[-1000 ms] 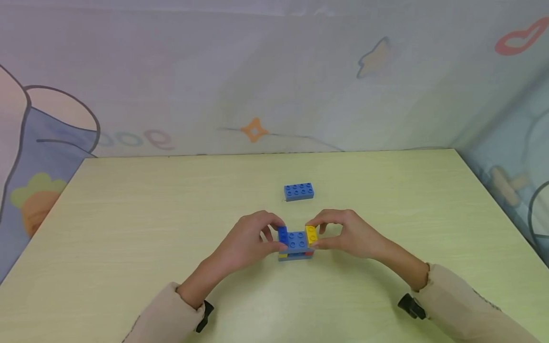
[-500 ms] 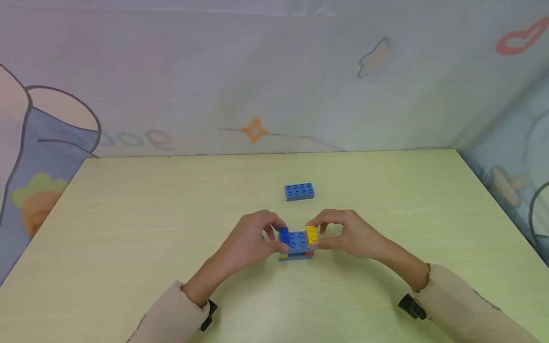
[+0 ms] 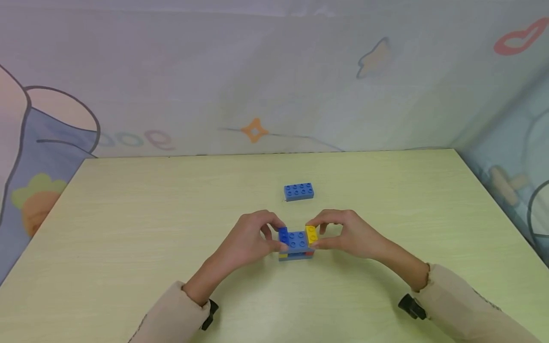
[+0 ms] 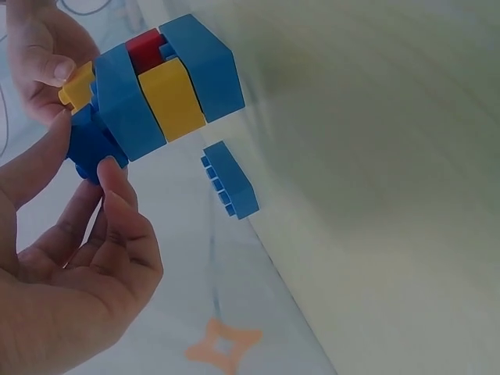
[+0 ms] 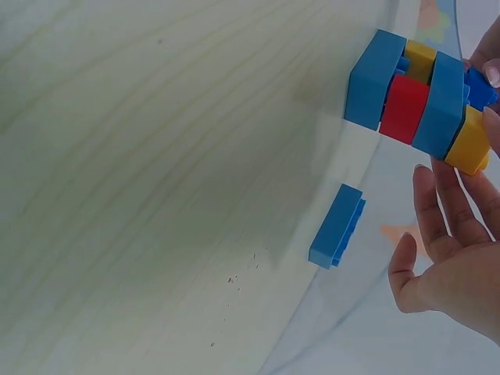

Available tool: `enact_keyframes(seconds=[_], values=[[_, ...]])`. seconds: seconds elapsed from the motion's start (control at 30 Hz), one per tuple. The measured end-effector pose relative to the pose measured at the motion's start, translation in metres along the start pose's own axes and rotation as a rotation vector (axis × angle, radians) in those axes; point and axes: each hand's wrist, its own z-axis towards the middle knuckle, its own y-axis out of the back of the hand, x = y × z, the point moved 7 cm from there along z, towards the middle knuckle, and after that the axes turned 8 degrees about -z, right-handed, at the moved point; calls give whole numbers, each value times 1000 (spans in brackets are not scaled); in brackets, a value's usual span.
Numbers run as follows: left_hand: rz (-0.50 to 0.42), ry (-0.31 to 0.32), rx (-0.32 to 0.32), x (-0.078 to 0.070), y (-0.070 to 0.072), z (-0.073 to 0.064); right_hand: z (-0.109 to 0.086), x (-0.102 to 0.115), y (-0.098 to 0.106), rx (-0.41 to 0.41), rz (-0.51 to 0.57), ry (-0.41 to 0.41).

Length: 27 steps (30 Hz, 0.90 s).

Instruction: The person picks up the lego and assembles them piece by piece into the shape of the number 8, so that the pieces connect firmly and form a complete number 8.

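A stack of toy building blocks (image 3: 296,256) stands on the table in front of me. Two long blue blocks form its layers, with a yellow block (image 4: 172,100) and a red block (image 5: 404,109) between them. On the stack's top left end, my left hand (image 3: 250,240) pinches a small dark blue block (image 3: 283,235) between thumb and fingers. At the opposite end my right hand (image 3: 353,236) pinches a small yellow block (image 3: 311,235), thumb on the near side. Studs of the upper long block (image 3: 297,240) show between the two small ones.
Behind the stack, a loose long blue block (image 3: 299,191) lies studs up on the pale wooden table (image 3: 150,228). A printed cloth backdrop (image 3: 193,71) rises along the table's far edge.
My left forearm has shifted slightly to the right, and the dark blue block sits a touch lower. My right hand and the loose block have stayed put.
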Motion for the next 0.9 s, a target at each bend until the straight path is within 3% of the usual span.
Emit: enact_keyframes(seconds=[0.43, 0.63, 0.9], values=[[4, 7, -35, 2, -2, -1, 0, 4, 0, 10, -16, 18], [-9, 16, -45, 2, -2, -1, 0, 14, 3, -17, -142, 106], [-58, 23, -55, 6, -2, -3, -2, 21, 2, -55, -278, 138]])
